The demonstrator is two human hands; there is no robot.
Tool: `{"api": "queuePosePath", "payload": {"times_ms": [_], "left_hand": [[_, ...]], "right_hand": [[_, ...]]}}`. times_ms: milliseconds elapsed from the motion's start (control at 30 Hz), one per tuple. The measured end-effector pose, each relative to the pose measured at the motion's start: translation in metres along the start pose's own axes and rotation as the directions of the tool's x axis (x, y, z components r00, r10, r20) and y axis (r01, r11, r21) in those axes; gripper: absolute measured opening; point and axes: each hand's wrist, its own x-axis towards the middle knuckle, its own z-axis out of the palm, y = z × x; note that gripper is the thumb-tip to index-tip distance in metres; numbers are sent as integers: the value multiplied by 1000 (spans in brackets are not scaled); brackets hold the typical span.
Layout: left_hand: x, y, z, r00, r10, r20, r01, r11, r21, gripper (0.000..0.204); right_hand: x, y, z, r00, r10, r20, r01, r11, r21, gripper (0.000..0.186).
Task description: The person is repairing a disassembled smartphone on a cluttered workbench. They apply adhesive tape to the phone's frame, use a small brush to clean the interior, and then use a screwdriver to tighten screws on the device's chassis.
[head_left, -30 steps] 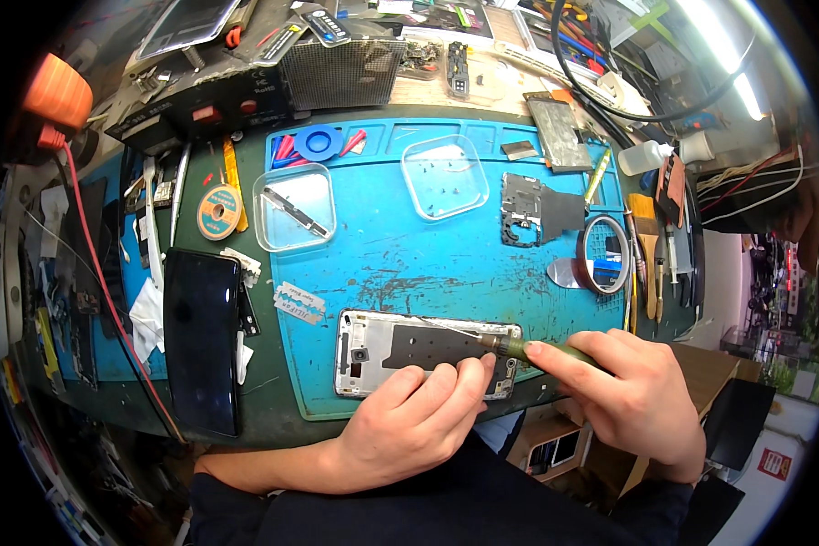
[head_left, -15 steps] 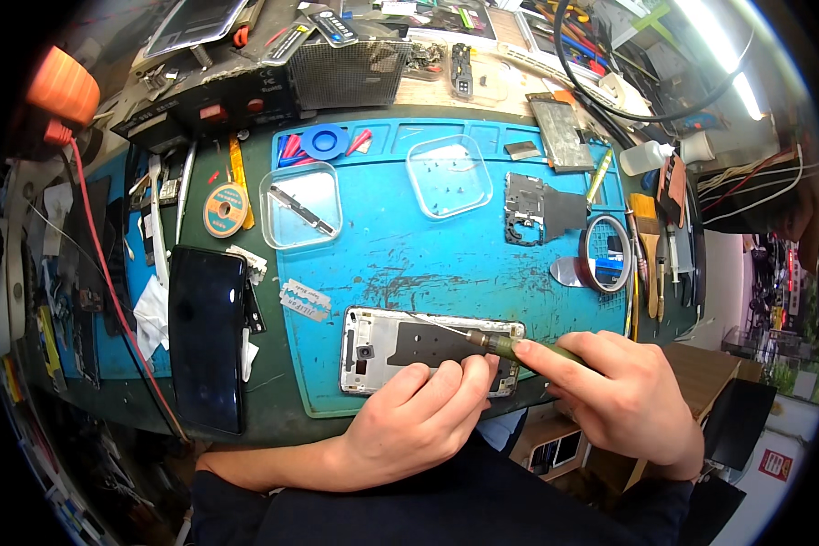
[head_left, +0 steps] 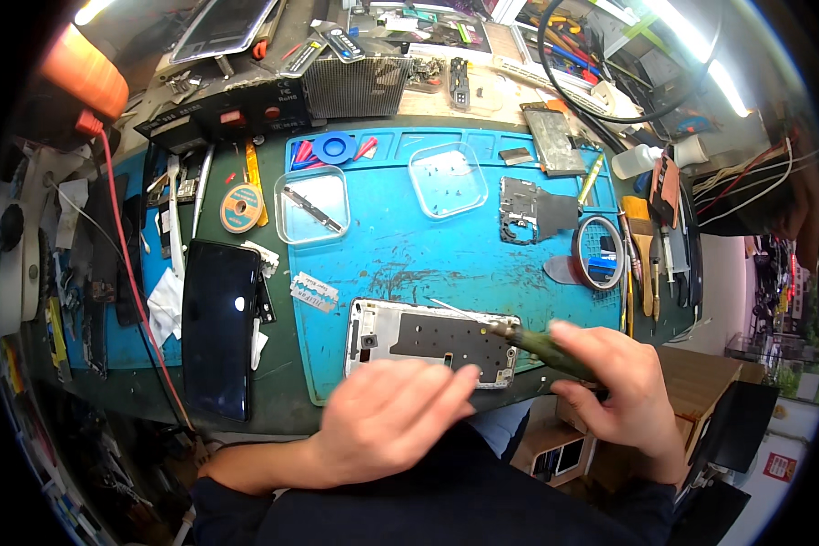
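A phone's middle frame (head_left: 382,332), silver-edged with a black inner panel, lies on the blue work mat (head_left: 400,246) near its front edge. My right hand (head_left: 623,373) grips a green-handled tool (head_left: 541,346) with a long thin metal shaft. The shaft slants leftward over the frame's upper right part; whether its tip touches cannot be made out. My left hand (head_left: 391,419) hovers over the frame's lower edge, slightly blurred, its fingers loosely bent and the fingertips apart from the thumb. It hides part of the frame, and nothing shows in it.
A dark phone screen (head_left: 220,328) lies left, beside a razor blade (head_left: 315,292). Farther back are a clear tray with a strip part (head_left: 312,207), a tray of screws (head_left: 447,182), a black phone plate (head_left: 530,211) and a tape roll (head_left: 601,253). Brushes (head_left: 642,237) lie right.
My left hand has loosened from its pinch and moved slightly left and down. The tool has lifted and tilted more steeply in my right hand. The whole view has shifted a little.
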Motion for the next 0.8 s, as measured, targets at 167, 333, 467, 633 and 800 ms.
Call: {"api": "queuePosePath", "payload": {"times_ms": [167, 333, 467, 633, 800], "left_hand": [[3, -25, -48, 920, -350, 174, 322, 932, 168, 85], [9, -32, -49, 916, -283, 285, 320, 943, -93, 92], [13, -30, -41, 978, -152, 142, 180, 960, -213, 94], [10, -40, -27, 904, -390, 172, 413, 698, -585, 98], [25, -44, -17, 863, -472, 179, 384, 383, -840, 92]], "right_hand": [[-23, 13, 24, 951, 273, -142, -232, 939, 255, 52], [9, 23, 49, 938, 241, -251, -133, 915, 380, 30], [23, 18, 46, 970, 244, 7, -194, 752, 631, 22], [6, 8, 59, 976, 215, -47, -90, 584, 807, 31], [-10, 5, 65, 957, 246, -156, -35, 627, 778, 24]]}}
